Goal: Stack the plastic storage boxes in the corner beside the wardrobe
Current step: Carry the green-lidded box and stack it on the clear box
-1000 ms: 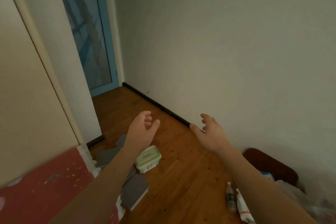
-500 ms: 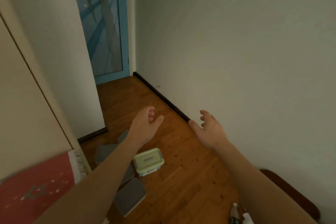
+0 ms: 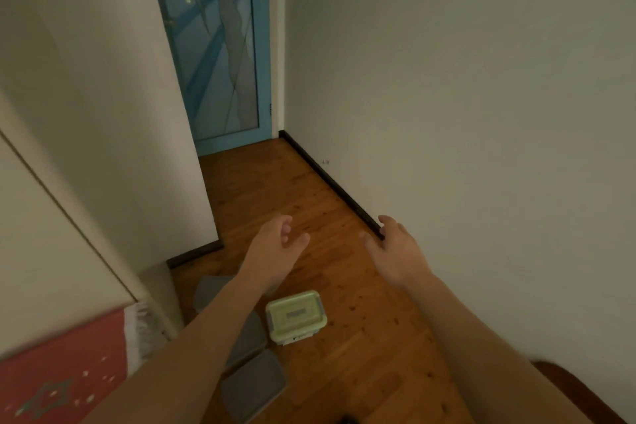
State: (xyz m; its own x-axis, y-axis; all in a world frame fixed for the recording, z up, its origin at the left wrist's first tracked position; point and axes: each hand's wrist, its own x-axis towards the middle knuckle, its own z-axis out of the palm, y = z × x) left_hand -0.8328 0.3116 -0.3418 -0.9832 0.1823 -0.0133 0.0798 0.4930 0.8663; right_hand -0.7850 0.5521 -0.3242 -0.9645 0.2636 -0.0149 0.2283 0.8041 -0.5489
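Note:
A small plastic box with a pale green lid sits on the wooden floor. Left of it lie grey flat boxes or lids: one behind my left forearm, one partly hidden by it, and one nearer me. My left hand hovers above and beyond the green box, fingers loosely curled, empty. My right hand is held out to the right near the black skirting board, fingers spread, empty. The wardrobe side rises at left.
A blue glazed door closes the far end of the narrow passage. A white wall runs along the right. A red patterned rug or cloth with a fringe lies at lower left. A dark brown rounded object shows at lower right.
The view has swung left and up: the bottle and clutter at lower right have left the frame, and the door stands more upright. Both hands stay open and empty, held out ahead.

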